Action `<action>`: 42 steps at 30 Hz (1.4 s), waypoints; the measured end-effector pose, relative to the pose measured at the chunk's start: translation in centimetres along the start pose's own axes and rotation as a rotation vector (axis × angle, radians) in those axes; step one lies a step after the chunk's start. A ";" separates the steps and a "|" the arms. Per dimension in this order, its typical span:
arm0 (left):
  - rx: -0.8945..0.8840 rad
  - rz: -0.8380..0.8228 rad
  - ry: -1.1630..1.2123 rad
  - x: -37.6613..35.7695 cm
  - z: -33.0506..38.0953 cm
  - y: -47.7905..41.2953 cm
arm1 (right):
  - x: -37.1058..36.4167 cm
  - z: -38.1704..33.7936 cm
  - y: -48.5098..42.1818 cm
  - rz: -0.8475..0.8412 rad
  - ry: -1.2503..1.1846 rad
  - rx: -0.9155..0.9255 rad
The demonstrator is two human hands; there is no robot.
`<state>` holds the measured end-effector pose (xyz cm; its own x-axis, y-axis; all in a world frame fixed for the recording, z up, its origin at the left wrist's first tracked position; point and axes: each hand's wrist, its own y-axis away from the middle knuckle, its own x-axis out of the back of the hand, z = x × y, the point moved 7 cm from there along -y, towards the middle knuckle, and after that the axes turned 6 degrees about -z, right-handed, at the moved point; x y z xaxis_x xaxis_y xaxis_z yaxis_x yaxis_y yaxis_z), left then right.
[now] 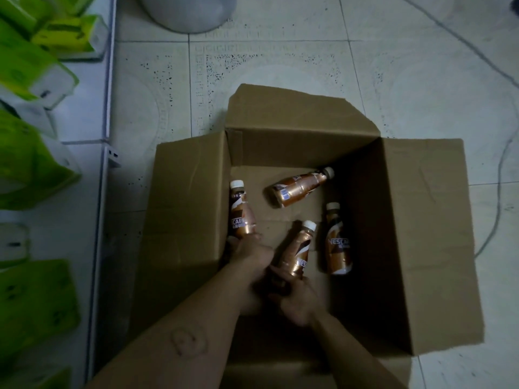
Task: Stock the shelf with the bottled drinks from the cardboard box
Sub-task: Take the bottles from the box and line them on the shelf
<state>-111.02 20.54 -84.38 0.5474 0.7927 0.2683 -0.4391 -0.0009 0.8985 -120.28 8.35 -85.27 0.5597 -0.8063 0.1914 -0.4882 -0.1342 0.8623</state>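
An open cardboard box (421, 234) stands on the tiled floor, its flaps folded out. Several brown coffee bottles with white caps lie inside. My left hand (250, 248) grips the base of the bottle by the box's left wall (241, 211). My right hand (297, 299) holds the lower end of the middle bottle (299, 248). A third bottle (337, 242) lies just right of it, untouched. A fourth bottle (302, 186) lies tilted near the box's far side.
The white shelf (92, 192) runs along the left, holding green and white packs (31, 164). A grey round bin (188, 12) stands on the floor beyond the box. A thin cable (500, 192) curves over the tiles to the right.
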 end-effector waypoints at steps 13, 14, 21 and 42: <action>0.031 -0.214 -0.415 -3.0 -3.0 2.5 | 0.2 0.3 -0.8 -0.021 0.008 -0.064; 0.062 -0.233 -0.324 -3.3 -3.6 2.9 | 0.3 0.3 -0.8 -0.004 -0.031 -0.062; 0.128 0.087 -0.105 -2.3 -4.8 2.6 | 1.7 0.7 -1.1 0.342 -0.061 -0.140; -0.329 -0.037 0.271 5.5 4.8 7.3 | 10.8 -8.7 4.7 0.196 -0.658 0.227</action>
<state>-107.75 21.95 -74.68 0.3793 0.9201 0.0981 -0.6506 0.1898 0.7353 -110.68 4.00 -75.10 -0.0365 -0.9980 -0.0513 -0.7051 -0.0106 0.7090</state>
